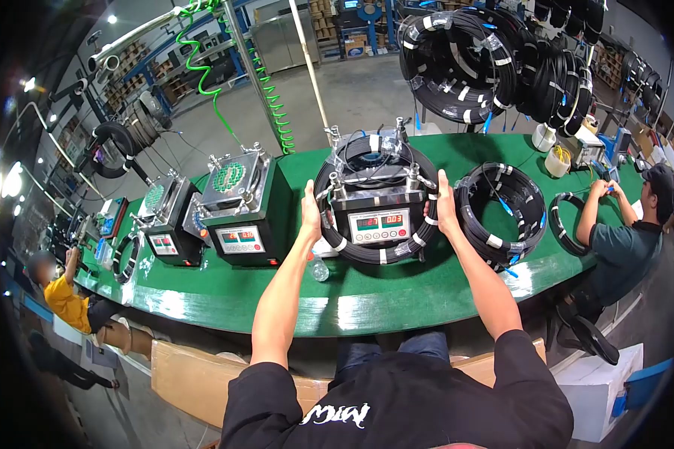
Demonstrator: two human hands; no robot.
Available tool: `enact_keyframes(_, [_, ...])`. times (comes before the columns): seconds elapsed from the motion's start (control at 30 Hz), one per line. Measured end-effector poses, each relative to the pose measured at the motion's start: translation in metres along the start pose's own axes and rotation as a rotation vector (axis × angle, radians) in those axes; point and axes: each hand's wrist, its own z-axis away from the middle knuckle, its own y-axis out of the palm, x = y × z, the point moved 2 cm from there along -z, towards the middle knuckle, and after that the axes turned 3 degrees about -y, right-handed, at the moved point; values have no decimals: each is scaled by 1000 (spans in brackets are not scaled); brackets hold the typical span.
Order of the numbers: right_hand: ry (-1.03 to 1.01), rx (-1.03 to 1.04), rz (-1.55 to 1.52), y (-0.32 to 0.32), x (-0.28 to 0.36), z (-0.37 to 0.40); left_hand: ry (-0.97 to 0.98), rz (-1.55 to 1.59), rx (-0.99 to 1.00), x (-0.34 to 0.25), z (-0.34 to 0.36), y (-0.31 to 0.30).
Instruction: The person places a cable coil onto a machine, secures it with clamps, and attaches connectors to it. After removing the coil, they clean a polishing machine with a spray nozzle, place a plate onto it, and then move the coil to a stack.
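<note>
A coil of black cable [342,247], bound with white bands, stands upright in front of a machine [371,200] with a red digital display. My left hand [311,212] grips the coil's left side, and my right hand [445,203] grips its right side. Both palms face inward, with the fingers partly hidden by the cable. The display panel shows through the ring. Just below my left hand, a small clear bottle [319,269] sits on the green table [277,303]. Right of my right hand rests a stack of coiled black cable [535,217] with blue-tipped ends.
Two similar machines [237,202] [169,221] stand to the left. Cable coils [464,105] hang on a rack at the back right. A co-worker [629,232] sits at the right end, another person [67,295] at the far left. Green coiled hoses [199,67] hang behind.
</note>
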Motion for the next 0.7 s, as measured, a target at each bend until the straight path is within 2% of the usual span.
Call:
enact_keyframes(0.1, [-61, -27, -12, 0, -1, 0, 91, 18, -92, -1, 10, 6])
enact_keyframes(0.17, [-144, -79, -9, 2, -8, 0, 246, -82, -179, -5, 23, 7])
enact_keyframes(0.2, [-155, -35, 130, -6, -8, 3, 489, -374, -394, 4, 13, -1])
enact_keyframes(0.23, [-291, -112, 166, -8, -19, 4, 508, -280, -430, -1, 38, 17])
enact_keyframes(0.3, [-568, -263, 234, -7, -46, 5, 690, -367, -456, 16, 49, 22])
enact_keyframes(0.33, [-519, -191, 233, -5, -42, 23, 735, -388, -472, 24, 57, 25])
enact_keyframes(0.43, [-525, -241, 229, 5, -46, 59, 733, -433, -484, 52, 94, 43])
enact_keyframes(0.47, [-538, -268, 280, 7, -58, 69, 708, -543, -504, 62, 108, 51])
enact_keyframes(0.5, [-364, -160, 216, 9, -56, 87, 684, -515, -471, 77, 116, 55])
enact_keyframes(0.57, [-514, -216, 323, 17, -80, 107, 681, -486, -455, 100, 130, 64])
enact_keyframes(0.6, [-436, -166, 218, 19, -92, 115, 663, -448, -431, 102, 136, 64])
enact_keyframes(0.63, [-532, -229, 385, 22, -98, 120, 664, -450, -415, 101, 137, 62])
enact_keyframes(0.7, [-474, -210, 314, 20, -104, 121, 661, -455, -388, 97, 137, 54])
